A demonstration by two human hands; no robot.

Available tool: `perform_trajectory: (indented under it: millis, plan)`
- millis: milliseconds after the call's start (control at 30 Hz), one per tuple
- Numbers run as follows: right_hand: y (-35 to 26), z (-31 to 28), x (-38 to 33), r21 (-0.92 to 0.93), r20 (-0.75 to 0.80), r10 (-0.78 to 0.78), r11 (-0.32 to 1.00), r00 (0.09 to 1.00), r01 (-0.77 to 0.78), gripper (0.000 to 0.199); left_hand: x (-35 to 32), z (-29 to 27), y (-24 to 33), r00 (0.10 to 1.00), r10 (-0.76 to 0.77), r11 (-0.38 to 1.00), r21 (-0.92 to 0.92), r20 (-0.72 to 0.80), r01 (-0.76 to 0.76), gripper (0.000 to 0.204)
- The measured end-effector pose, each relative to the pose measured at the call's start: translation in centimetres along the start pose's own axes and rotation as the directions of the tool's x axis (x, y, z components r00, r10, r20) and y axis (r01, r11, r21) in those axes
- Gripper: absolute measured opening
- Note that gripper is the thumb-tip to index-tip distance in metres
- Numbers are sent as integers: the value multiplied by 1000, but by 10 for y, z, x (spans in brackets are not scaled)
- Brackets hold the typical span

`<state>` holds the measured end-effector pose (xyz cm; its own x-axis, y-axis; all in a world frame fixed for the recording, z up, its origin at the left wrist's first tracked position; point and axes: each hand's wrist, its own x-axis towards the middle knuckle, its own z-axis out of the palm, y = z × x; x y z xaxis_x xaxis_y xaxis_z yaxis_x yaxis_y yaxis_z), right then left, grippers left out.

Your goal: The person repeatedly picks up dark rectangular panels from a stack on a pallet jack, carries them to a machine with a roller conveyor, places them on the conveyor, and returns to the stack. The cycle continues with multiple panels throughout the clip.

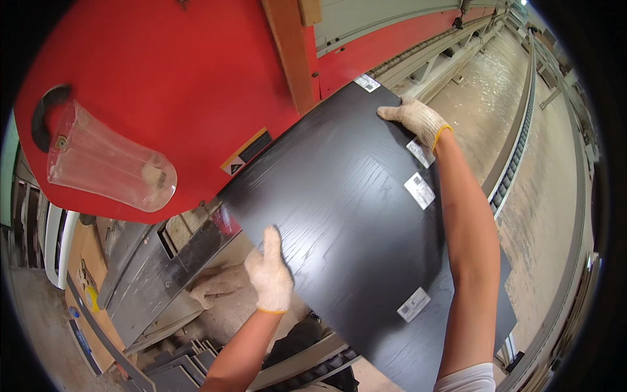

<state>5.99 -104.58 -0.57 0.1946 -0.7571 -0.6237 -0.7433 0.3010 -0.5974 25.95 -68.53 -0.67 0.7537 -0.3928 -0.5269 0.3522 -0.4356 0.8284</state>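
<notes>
Two gloved hands hold a black wood-grain panel (pixel 353 215) tilted against the red machine housing (pixel 176 85). Left hand (pixel 269 274) is closed on the panel's near-left edge, thumb on top; right hand (pixel 417 119) grips its far corner. White labels (pixel 419 190) dot the panel's right edge.

The flat black wooden panel (pixel 346 215) is showing a fine pale grain pattern, and small white rectangular labels (pixel 419 190) with dark printing are dotting its face. The left hand (pixel 269 274) and right hand (pixel 415 119) are wearing off-white knitted gloves, the right one edged with a yellow cuff. The large red metal machine cover (pixel 176 85) is carrying a yellow-and-black warning sticker (pixel 246 151) and a clear plastic guard (pixel 108 160) with a black handle
</notes>
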Motion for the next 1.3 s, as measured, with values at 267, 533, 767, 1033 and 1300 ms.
perform_trajectory:
  millis: [267, 533, 767, 1033, 1300]
  plan:
    - [-1, -46, 45, -446, -413, -109, 890, 904, -97, 88, 20, 107, -15, 994, 62, 992, 114, -86, -52, 76]
    - [27, -9, -28, -450, -604, -108, 864, 789, -226, 65, 15, 206, 5, 997, 55, 931, 359, 61, -73, 96]
    - [129, 79, -332, -468, -468, -464, 852, 752, 234, 75, -2, 277, 34, 979, 7, 938, 338, 206, -78, 91]
    - [258, 151, -653, -85, -745, 293, 849, 599, -522, 56, 101, 369, 26, 878, 150, 881, 341, 455, -327, 76]
    - [405, 153, -798, 277, -788, 582, 627, 201, -728, 53, 129, 343, 44, 546, 90, 819, 251, 833, -517, 70]
